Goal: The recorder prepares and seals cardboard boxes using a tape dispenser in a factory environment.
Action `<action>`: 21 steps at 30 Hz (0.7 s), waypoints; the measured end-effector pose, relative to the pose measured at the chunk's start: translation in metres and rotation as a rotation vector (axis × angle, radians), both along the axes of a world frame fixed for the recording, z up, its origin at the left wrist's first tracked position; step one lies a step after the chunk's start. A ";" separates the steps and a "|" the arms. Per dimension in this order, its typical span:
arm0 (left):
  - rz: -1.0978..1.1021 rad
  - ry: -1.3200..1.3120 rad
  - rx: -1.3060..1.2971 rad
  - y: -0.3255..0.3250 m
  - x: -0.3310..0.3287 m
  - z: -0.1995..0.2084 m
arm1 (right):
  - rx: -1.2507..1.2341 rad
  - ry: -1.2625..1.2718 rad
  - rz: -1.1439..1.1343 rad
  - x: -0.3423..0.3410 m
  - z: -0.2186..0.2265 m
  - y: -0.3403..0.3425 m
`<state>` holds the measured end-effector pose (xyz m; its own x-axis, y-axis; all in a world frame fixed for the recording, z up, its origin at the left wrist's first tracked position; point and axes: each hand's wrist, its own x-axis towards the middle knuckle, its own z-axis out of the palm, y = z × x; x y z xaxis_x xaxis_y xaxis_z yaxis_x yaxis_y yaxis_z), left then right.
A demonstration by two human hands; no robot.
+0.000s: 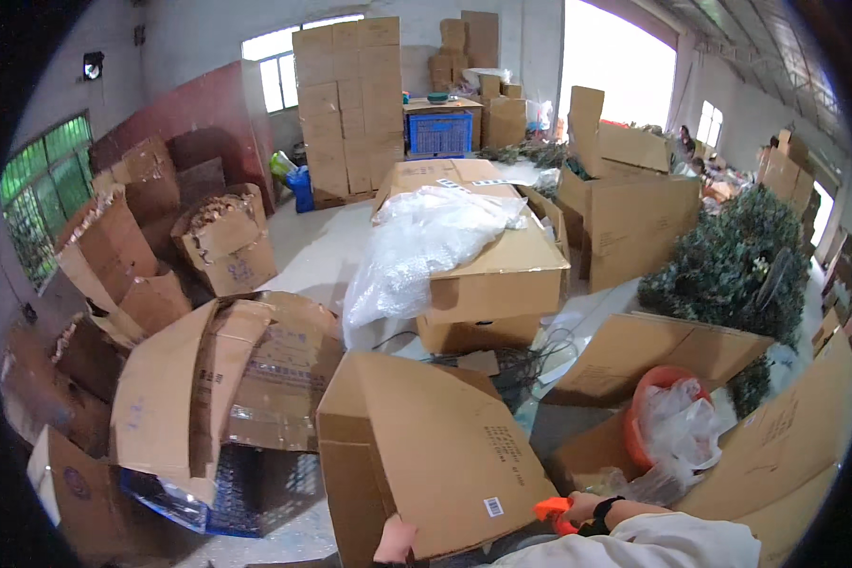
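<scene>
Brown cardboard fills the space in front of you in the head view: a large cardboard box, tilted, lies between and just ahead of your two hands, with printed lines and a small white barcode label on the side nearest your right hand. Your left hand is against the box's near edge, low in the view; much of it is cut off, so you cannot tell how far its fingers are closed or whether they grip the board. Your right hand, below a black wristband and pale sleeve, is closed around an orange tool, which sits at the box's right side; its exact kind is unclear.

Beyond your right hand, to its right, an orange-red bucket holds crumpled clear plastic. Left of your left hand, a blue crate shows under bent cartons. Farther ahead, bubble wrap drapes over a closed carton; dark green foliage is heaped to the right.
</scene>
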<state>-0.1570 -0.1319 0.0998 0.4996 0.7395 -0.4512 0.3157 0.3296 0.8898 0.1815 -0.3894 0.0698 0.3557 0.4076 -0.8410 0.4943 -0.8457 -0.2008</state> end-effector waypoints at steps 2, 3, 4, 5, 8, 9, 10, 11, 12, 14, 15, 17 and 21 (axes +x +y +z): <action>-0.114 0.131 0.017 0.036 0.001 0.005 | -0.010 0.137 -0.125 0.000 -0.017 -0.003; -0.141 0.130 0.014 0.052 -0.008 0.015 | 0.023 0.050 -0.084 -0.011 0.010 0.006; -0.161 0.124 0.008 0.063 -0.010 0.031 | 0.029 0.061 -0.062 -0.017 0.022 0.007; -0.170 0.133 -0.037 0.058 0.007 0.104 | 0.031 0.073 -0.173 -0.018 0.029 0.004; -0.408 0.419 0.333 0.069 0.000 0.163 | 0.008 0.088 -0.272 -0.012 0.015 -0.004; -0.337 0.311 0.307 0.070 0.003 0.192 | 0.031 0.089 -0.400 -0.009 0.005 -0.012; -0.367 0.306 0.358 0.085 -0.009 0.195 | 0.062 0.095 -0.512 -0.010 -0.007 -0.019; -0.375 0.357 0.372 0.087 -0.006 0.233 | 0.094 0.173 -0.609 -0.001 -0.041 -0.036; -0.338 0.483 0.431 0.086 -0.011 0.262 | 0.087 0.188 -0.551 0.002 -0.062 -0.050; -0.240 0.513 0.378 0.095 -0.036 0.279 | 0.181 0.166 -0.298 0.010 -0.094 -0.067; -0.202 0.460 0.300 0.084 -0.028 0.311 | 0.225 0.151 -0.196 0.015 -0.106 -0.077; -0.142 0.571 0.314 0.061 -0.029 0.352 | 0.293 0.148 -0.017 0.025 -0.128 -0.078; -0.156 0.762 0.607 0.019 -0.052 0.411 | 0.315 0.183 0.146 0.045 -0.163 -0.064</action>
<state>-0.2094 -0.1133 0.5104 0.3448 0.9023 -0.2588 0.8758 -0.2100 0.4345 0.2265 -0.4529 -0.0931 0.1299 0.6911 -0.7110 0.5370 -0.6519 -0.5354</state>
